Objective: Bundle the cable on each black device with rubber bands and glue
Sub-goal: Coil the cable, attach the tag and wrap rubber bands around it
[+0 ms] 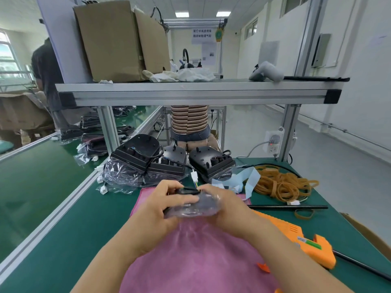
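My left hand [160, 206] and right hand [224, 205] both clamp the black device [191, 209], one at each end. It is in a clear bag and held above the far end of the pink cloth [190, 254], which lies at the near middle of the bench [63, 208]. Left fingers curl over the device's top; right fingers wrap its right end. Fingertips of both hands meet at the cable [188, 190] along the device's far edge. Whether they pinch it, I cannot tell. A white connector [194, 177] with coloured wires sticks up just beyond.

Toward the back edge of the bench, three more black units [173, 158] sit side by side, each with its own cable. The left two rest on crumpled clear bags [122, 176].

The rubber bands [281, 185] lie in a tan heap near the bench's right edge, well apart from my hands, with one loose band [303, 214] nearer. A thin black rod [285, 207] lies between the heap and that band. Light blue paper strips [245, 180] lie between the units and the heap.

The orange glue gun [306, 242] lies on its side by the right edge, just beside my right forearm, touching the cloth's edge. A small orange scrap [263, 267] sits on the cloth near it.

On the upper shelf [190, 93] there is a cardboard box [114, 43] at left, white rags [190, 75] in the middle and a grey tool [266, 70] at right.
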Demonstrator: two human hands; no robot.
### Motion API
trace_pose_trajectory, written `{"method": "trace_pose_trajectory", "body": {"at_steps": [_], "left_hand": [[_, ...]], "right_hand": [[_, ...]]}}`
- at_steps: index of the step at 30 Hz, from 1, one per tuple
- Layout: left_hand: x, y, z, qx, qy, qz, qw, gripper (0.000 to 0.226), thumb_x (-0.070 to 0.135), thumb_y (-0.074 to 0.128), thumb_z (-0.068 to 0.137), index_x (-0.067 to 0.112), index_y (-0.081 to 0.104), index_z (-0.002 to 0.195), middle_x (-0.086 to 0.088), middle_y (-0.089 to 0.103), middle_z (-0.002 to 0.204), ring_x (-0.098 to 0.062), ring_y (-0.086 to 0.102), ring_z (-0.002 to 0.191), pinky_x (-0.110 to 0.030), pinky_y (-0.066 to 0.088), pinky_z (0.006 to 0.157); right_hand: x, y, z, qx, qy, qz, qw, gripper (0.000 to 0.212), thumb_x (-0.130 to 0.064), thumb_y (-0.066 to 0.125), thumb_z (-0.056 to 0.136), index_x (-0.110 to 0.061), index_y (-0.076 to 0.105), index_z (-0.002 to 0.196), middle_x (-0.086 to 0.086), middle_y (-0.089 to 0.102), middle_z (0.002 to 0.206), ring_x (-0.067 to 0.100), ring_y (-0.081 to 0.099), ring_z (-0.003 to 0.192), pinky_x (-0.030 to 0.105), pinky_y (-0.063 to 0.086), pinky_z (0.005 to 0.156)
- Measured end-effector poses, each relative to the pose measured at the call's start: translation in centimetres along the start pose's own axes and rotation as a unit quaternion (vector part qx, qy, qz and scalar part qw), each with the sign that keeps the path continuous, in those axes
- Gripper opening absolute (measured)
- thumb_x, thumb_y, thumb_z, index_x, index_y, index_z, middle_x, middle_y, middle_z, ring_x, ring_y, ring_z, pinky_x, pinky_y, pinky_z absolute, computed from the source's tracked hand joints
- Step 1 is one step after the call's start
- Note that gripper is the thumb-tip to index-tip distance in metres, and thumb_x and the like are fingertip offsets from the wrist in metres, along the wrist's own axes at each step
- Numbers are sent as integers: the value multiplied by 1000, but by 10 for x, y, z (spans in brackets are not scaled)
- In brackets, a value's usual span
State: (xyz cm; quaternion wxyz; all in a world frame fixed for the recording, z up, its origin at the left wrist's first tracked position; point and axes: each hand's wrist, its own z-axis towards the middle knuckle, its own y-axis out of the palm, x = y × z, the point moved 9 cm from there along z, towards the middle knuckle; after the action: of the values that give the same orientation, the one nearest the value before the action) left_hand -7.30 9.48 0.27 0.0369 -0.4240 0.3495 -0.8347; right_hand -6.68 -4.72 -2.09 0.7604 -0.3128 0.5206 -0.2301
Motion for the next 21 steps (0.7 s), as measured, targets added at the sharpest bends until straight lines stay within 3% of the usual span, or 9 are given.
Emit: {"method": "trace_pose_trajectory", "body": {"at_steps": [3,6,8,10,14,17,20,21], "left_hand": [[3,10,-11,15,58,22,998,45,-6,73,80,24,74,114,2,51,129,-1,48,123,-16,40,102],[-2,17,-24,46,92,27,994,50,-12,72,76,25,77,110,0,51,130,-3,46,126,-22,41,104],[-10,22,-31,47,91,16,995,55,-13,72,74,31,77,107,1,50,132,-9,48,129,-28,44,104],[-17,27,-37,34,84,-1,996,58,-11,73,73,37,76,105,6,49,133,-12,49,129,-31,48,100],[-25,41,-46,9,58,6,998,46,4,76,74,42,75,100,7,47,133,-9,49,127,-37,54,92],[-23,48,-53,3,88,40,995,32,18,82,71,39,75,95,5,50,130,-4,51,121,-33,55,88],[-29,53,-60,-33,49,32,998,12,39,82,71,36,77,81,27,45,128,-2,55,115,-27,50,92],[-32,54,-62,-43,23,21,999,15,48,81,70,38,76,80,30,45,127,0,56,111,-25,49,90]], "right_hand": [[9,12,-1,-11,0,-84,996,40,-47,70,79,-34,54,113,-13,64,104,6,59,93,38,52,83],[15,26,-8,-38,-30,-123,991,48,-36,75,81,-32,50,122,-13,56,119,7,53,106,30,47,88],[19,31,-13,-54,-41,-165,984,55,-30,75,82,-32,44,127,-15,48,126,5,45,111,24,40,84],[16,30,-14,-54,-49,-177,981,46,-29,70,85,-32,45,123,-14,47,124,5,44,109,26,38,79],[14,26,-11,-56,-23,-172,983,33,-10,67,83,-24,61,112,-3,61,116,17,54,105,34,46,87],[26,19,-12,-44,45,-177,982,37,1,53,82,-23,66,106,-1,64,115,21,58,107,34,48,89],[37,4,-23,-1,103,-190,976,31,-5,51,84,-25,65,104,-2,63,114,21,57,105,32,48,86],[41,-3,-30,20,123,-186,975,27,-8,52,84,-26,63,101,-3,63,112,20,58,102,31,48,83]]}}
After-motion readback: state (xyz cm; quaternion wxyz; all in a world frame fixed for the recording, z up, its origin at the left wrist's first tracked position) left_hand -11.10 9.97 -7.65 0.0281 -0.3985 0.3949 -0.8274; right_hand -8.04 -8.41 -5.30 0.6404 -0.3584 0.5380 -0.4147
